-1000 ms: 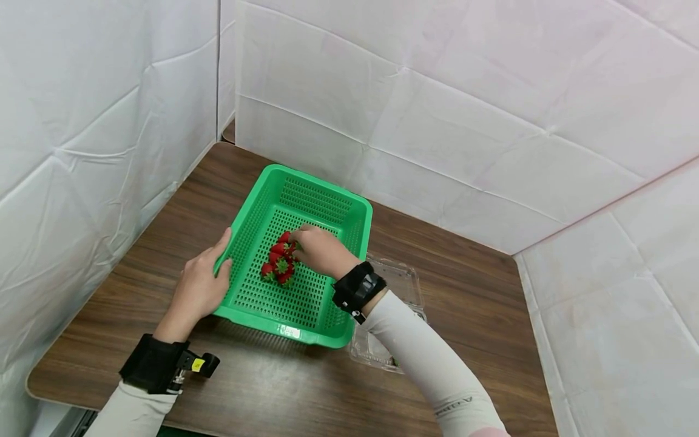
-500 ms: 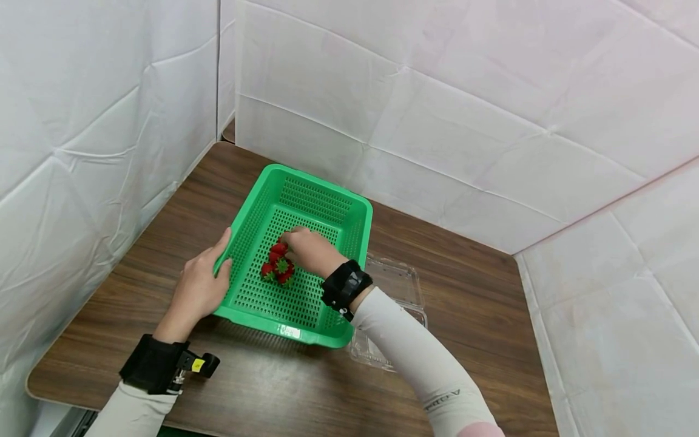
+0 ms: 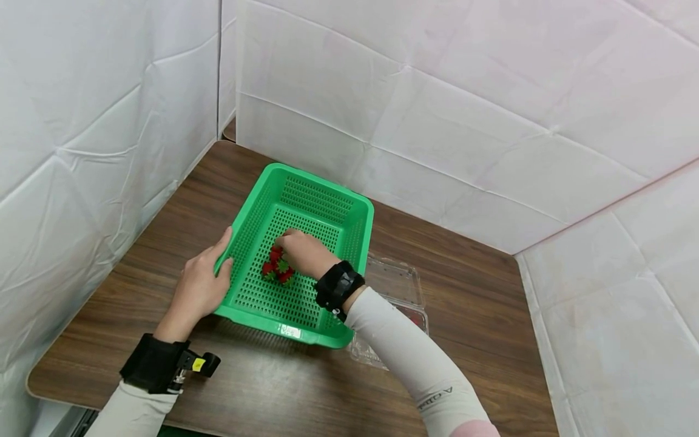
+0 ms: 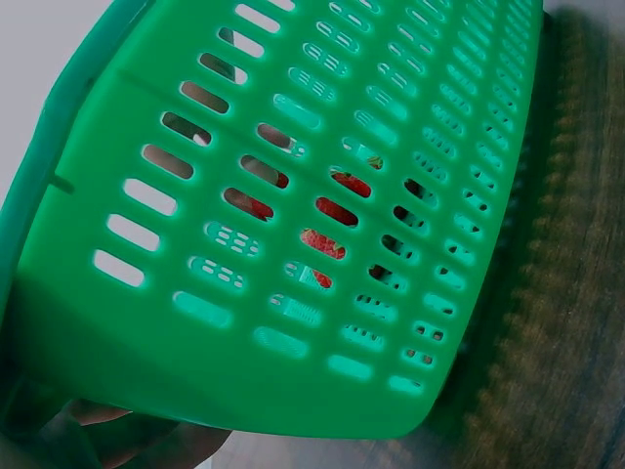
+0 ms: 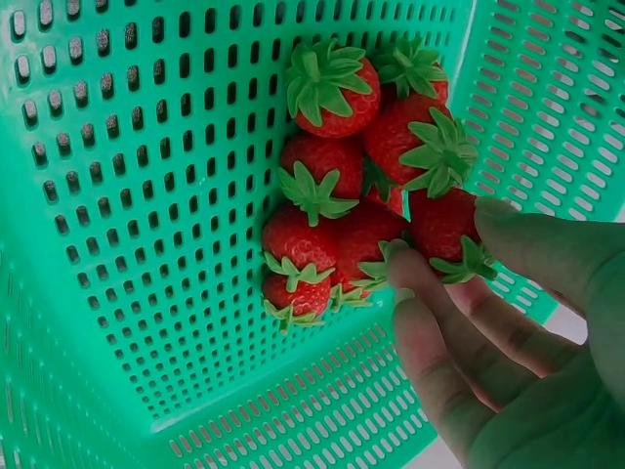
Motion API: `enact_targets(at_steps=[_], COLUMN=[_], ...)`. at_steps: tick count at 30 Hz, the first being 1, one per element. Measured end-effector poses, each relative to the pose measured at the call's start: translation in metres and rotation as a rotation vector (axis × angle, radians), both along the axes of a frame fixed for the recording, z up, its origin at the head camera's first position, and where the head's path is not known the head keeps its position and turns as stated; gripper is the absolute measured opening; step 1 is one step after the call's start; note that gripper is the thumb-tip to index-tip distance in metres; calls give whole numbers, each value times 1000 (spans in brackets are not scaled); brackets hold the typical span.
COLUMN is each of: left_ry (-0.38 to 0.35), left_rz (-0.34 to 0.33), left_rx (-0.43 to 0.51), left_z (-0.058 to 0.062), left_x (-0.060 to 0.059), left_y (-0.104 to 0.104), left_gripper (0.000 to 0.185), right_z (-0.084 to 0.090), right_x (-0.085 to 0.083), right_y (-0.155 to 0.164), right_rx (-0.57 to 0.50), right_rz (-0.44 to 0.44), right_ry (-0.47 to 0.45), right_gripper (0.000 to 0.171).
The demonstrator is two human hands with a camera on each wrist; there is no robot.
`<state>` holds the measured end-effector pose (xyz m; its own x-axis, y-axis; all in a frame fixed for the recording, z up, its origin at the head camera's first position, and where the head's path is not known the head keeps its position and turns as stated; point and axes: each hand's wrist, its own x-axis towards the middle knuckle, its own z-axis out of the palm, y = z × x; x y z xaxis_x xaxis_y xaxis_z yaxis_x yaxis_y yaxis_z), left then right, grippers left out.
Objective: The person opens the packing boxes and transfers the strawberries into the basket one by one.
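A green perforated plastic basket (image 3: 334,189) stands on the table, tilted across the head view. My left hand (image 3: 199,285) grips its left rim, thumb on the inner side; in the left wrist view, part of that hand (image 4: 117,440) shows under the rim. Several red strawberries (image 3: 276,270) with green leaves lie clustered on the basket floor. Reaching inside, my right hand (image 3: 307,254) covers part of the cluster. The right wrist view shows its thumb and fingers pinching one strawberry (image 5: 444,227) at the cluster's right side, while a fingertip touches the neighbouring berry.
An opened clear plastic clamshell box (image 3: 395,282) lies right of the basket, partly under my right forearm. Something red (image 3: 417,317) shows inside it. White sheet-covered walls (image 3: 382,121) enclose the brown wooden table (image 3: 464,291) at the back and sides.
My right hand has shifted a little leftward over the strawberries, uncovering more of the clamshell box. The left hand and basket stay in place.
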<state>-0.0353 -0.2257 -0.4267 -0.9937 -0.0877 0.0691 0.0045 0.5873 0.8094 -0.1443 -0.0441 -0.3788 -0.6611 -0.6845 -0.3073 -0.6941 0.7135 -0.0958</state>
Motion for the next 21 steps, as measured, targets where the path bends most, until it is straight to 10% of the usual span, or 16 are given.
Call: enact_targets(at_steps=[21], left_ry=[-3], left_rz=[3], left_rx=[0], left_z=[-1], left_x=[0], left_y=[0], left_gripper=[61], right_z=[7], right_x=[-27], right_y=[13], right_rx=[-181], right_rz=[-76], right_ry=[-67], right_gripper=[28])
